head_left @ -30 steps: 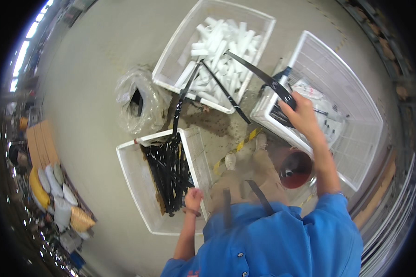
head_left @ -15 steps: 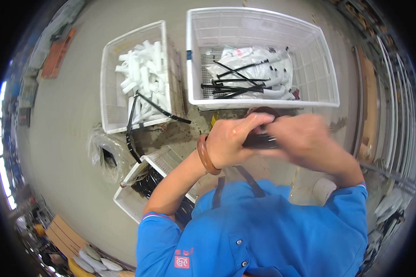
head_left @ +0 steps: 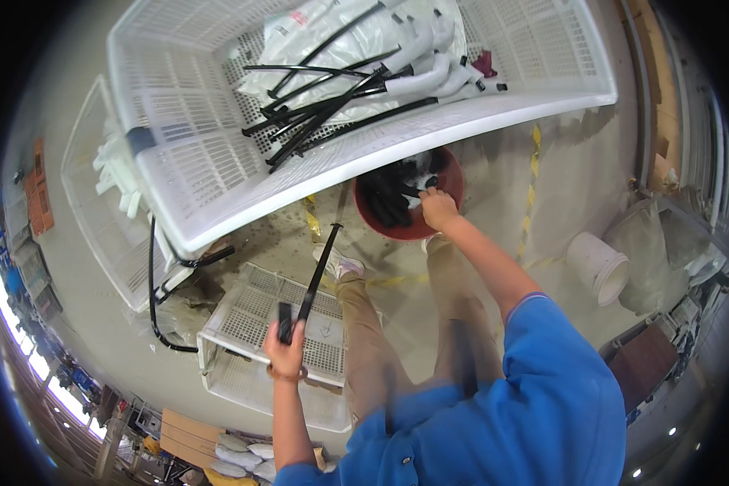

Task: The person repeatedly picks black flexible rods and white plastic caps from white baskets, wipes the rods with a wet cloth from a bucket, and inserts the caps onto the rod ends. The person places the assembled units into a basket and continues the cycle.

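My left hand (head_left: 283,350), a brown bangle on its wrist, is closed around a long, thin black rod (head_left: 319,271) with a small flared far end. A short, thick black piece (head_left: 284,322) stands up beside the rod at the same hand; whether the two are joined I cannot tell. At the right rim of a dark red bucket (head_left: 455,202), my right hand (head_left: 439,209) has its fingers bent down around the end of a short black tube (head_left: 410,193). Several black tubes (head_left: 385,198) and some whitish wet-looking stuff lie inside this bucket.
A large white crate (head_left: 364,158) holding black rods with white-wrapped ends stands beyond the bucket. To its left is another crate (head_left: 77,170) with white tubes (head_left: 120,174). A white basket (head_left: 243,312) lies below my left hand. A white pail (head_left: 598,267) is at the right.
My hands were close together in front of me and are now apart. The left has moved left with the rod, the right into the bucket. The view has shifted, bringing the large crate nearer.
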Tool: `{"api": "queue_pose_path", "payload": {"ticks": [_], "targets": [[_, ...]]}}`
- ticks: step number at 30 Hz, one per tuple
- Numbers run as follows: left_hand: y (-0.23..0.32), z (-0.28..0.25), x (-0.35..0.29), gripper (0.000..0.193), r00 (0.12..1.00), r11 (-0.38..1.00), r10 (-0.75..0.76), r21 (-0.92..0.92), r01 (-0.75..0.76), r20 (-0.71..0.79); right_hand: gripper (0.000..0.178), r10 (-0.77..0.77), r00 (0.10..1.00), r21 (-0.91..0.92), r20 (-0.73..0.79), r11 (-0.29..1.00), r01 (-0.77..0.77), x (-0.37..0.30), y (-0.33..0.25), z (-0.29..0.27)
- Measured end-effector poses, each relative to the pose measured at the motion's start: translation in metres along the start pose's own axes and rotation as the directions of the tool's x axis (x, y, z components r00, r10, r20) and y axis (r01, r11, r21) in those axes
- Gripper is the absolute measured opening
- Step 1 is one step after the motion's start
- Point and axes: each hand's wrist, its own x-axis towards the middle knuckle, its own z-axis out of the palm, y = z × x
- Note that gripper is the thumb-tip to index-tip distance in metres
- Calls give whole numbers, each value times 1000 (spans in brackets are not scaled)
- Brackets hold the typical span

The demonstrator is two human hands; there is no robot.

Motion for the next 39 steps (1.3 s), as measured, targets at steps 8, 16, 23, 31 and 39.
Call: {"api": "queue_pose_path", "payload": {"ticks": [8,16,23,31,39], "targets": [[-18,20,-23,22,974,947,-5,-313,-68,-227,54,740,649,815,175,261,-517,192,46,218],[-44,7,-22,45,899,953,53,-246,-175,-434,57,729,599,936,332,-331,-116,201,75,265],[-16,10,-4,25,934,909,-268,-382,165,-235,63,854,502,973,133,-17,-229,143,10,163],[18,36,15,29,980,986,58,-143,-87,-193,56,861,493,982,-124,177,-63,62,-37,49],[34,58,16,39,956,971,211,-64,-228,-206,31,470,737,865,-485,382,325,-51,-76,-98]]}}
